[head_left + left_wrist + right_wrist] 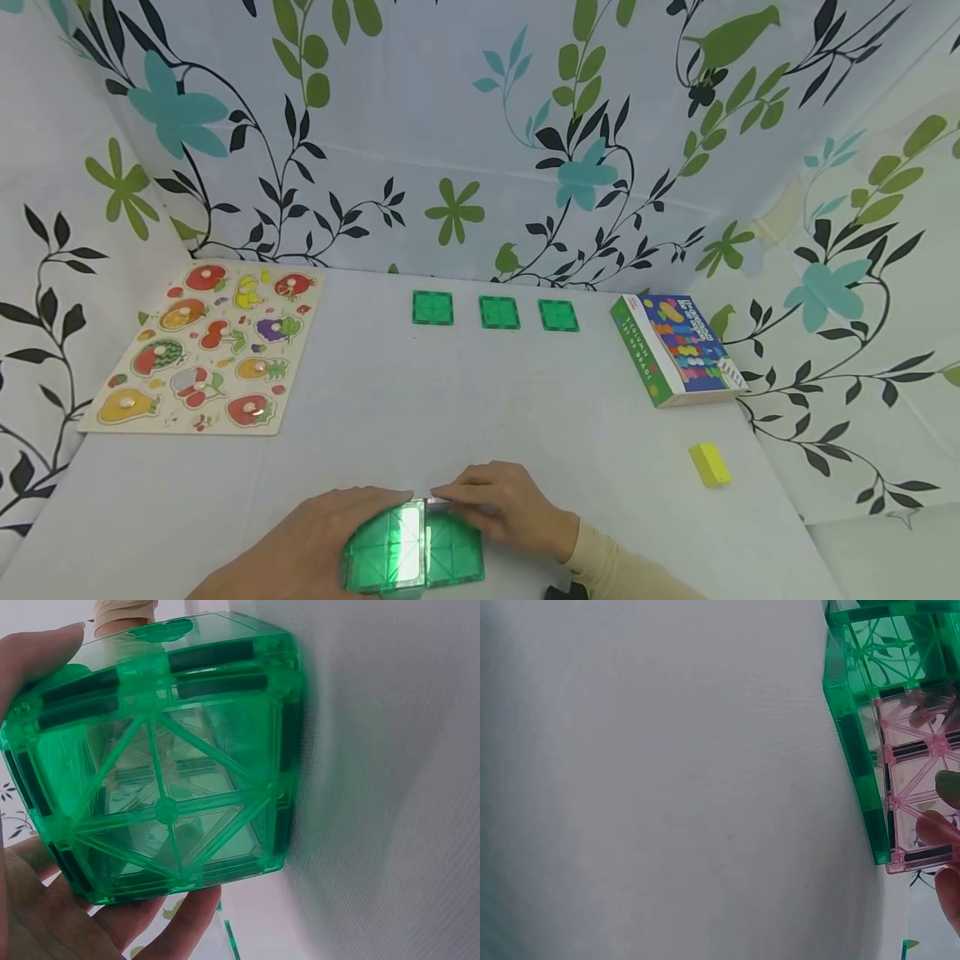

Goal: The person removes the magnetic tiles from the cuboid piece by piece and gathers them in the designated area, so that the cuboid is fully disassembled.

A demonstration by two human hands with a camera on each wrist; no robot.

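A box shape of clear green magnetic tiles (382, 546) is at the near edge of the table in the head view. My left hand (307, 542) grips it, thumb on one side and fingers round another, as the left wrist view shows on the green box (165, 810). Joined to its right is another green tile (453, 554). My right hand (517, 510) pinches a clear pink magnetic tile (919, 769) against the green pieces; in the right wrist view only some fingertips (949, 892) appear. The pink tile meets a green tile (861, 769) along one edge.
Three green square tiles (499, 312) lie in a row at the back. A wooden fruit puzzle board (225, 400) is at the left. To the right are a colourful box (686, 346) and a yellow block (709, 464). Patterned cloth (390, 125) hangs behind the table.
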